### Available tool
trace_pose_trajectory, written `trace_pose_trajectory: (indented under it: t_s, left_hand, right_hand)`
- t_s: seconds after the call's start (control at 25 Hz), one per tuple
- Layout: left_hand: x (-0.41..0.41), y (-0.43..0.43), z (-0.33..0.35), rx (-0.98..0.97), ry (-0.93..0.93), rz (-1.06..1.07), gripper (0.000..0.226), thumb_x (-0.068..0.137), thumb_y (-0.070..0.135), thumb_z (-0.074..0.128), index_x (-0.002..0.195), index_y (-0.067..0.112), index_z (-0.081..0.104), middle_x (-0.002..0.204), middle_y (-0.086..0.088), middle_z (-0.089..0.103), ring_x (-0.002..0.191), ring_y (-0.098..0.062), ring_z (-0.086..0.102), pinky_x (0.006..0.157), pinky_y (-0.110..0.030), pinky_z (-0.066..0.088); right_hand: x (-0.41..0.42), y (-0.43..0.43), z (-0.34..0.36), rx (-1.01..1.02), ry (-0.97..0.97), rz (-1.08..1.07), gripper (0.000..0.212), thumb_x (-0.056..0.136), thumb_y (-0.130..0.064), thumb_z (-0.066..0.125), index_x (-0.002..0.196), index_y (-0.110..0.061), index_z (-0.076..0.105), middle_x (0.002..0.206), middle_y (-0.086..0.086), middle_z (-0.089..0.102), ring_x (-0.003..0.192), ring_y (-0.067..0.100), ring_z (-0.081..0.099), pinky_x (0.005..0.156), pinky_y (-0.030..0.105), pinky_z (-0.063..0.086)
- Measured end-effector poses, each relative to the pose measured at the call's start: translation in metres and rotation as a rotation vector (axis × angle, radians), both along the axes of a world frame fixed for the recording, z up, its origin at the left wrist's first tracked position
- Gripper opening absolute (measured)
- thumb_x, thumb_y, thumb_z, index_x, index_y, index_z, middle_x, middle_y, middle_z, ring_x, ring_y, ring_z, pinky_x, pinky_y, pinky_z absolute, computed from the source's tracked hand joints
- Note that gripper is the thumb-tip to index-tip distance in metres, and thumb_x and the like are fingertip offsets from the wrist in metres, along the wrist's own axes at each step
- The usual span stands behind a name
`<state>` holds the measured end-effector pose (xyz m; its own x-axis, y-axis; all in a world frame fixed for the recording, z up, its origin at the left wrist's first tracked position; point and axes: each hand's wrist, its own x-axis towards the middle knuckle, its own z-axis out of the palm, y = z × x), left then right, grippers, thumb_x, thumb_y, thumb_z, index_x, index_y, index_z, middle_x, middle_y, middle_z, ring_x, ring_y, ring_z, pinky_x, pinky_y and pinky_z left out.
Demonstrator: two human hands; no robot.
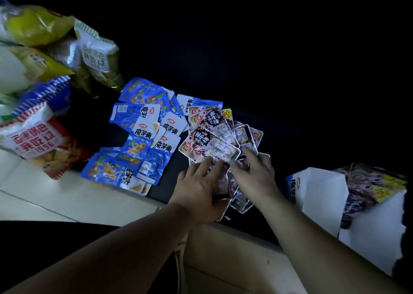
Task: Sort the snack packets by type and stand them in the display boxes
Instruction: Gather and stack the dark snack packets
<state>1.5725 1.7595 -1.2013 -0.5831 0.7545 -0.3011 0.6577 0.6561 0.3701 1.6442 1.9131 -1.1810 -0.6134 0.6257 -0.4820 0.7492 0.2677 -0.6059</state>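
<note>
A single wide-angle head-worn camera looked forward and steeply down, tilted so the dark work surface ran diagonally across the frame. It sat close, at arm's length above the scattered blue and brown-and-white foil snack packets, with both bare forearms entering from the lower edge. No second view overlapped it.

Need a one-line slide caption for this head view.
Both bare hands, left and right, gather brown-and-white foil snack packets beside scattered blue foil packets, white cardboard display box waiting at right.
</note>
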Motion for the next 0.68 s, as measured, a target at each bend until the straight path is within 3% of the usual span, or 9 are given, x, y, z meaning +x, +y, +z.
trace_pose_trajectory:
  t_s: [0.12,0.2,0.28,0.4,0.56,0.68]
  left_hand:
    - [-0.012,-0.003,0.002,0.070,0.082,0.045,0.081,0.087,0.069,0.047,0.157,0.041,0.017,0.158,-0.005,0.029,0.140,-0.031,0.036,0.109,-0.048,0.041]
    - [-0.024,-0.001,-0.001,-0.013,0.051,0.095,0.081,0.092,0.064,0.047,0.157,0.046,0.002,0.167,-0.009,0.011,0.149,-0.038,0.021,0.117,-0.052,0.033]
    - [-0.027,0.001,-0.004,-0.128,-0.056,0.093,0.087,0.093,0.061,0.048,0.155,0.051,-0.013,0.169,-0.010,-0.014,0.155,-0.038,-0.004,0.126,-0.051,0.013]
    - [-0.014,-0.003,-0.010,-0.102,-0.136,0.070,0.085,0.095,0.054,0.047,0.156,0.049,-0.013,0.167,-0.012,-0.021,0.154,-0.035,-0.019,0.127,-0.050,0.005]
    - [-0.009,-0.009,-0.013,0.226,-0.082,-0.021,0.064,0.093,0.049,0.055,0.153,0.045,0.034,0.171,-0.006,0.000,0.157,-0.030,0.000,0.124,-0.050,0.021]
    - [-0.011,-0.008,-0.009,0.174,-0.033,0.349,0.061,0.092,0.051,0.057,0.149,0.039,0.040,0.166,-0.013,0.022,0.149,-0.037,0.025,0.116,-0.048,0.035]
  right_hand:
    - [0.025,-0.013,0.002,0.175,0.022,-0.127,0.058,0.097,-0.051,0.049,0.152,-0.040,0.037,0.147,-0.001,0.033,0.129,0.028,0.050,0.093,0.041,0.049]
    - [0.039,-0.019,0.002,0.217,-0.049,-0.165,0.057,0.097,-0.052,0.046,0.151,-0.038,0.037,0.147,0.000,0.038,0.122,0.030,0.055,0.086,0.040,0.047]
    - [0.047,-0.014,0.002,0.221,-0.094,-0.145,0.058,0.097,-0.056,0.043,0.152,-0.039,0.036,0.150,-0.002,0.039,0.131,0.028,0.049,0.094,0.041,0.043]
    - [0.046,-0.003,0.003,0.262,-0.095,-0.033,0.060,0.097,-0.066,0.038,0.152,-0.043,0.035,0.156,-0.004,0.034,0.141,0.024,0.040,0.099,0.042,0.040]
    - [0.026,-0.004,0.000,0.105,-0.003,-0.048,0.073,0.092,-0.074,0.046,0.156,-0.051,0.021,0.170,-0.010,0.001,0.156,0.022,0.007,0.113,0.051,0.034]
    - [0.002,0.006,-0.006,0.210,-0.016,0.161,0.093,0.085,-0.075,0.058,0.159,-0.048,0.010,0.168,-0.011,-0.022,0.156,0.021,-0.016,0.124,0.051,0.015]
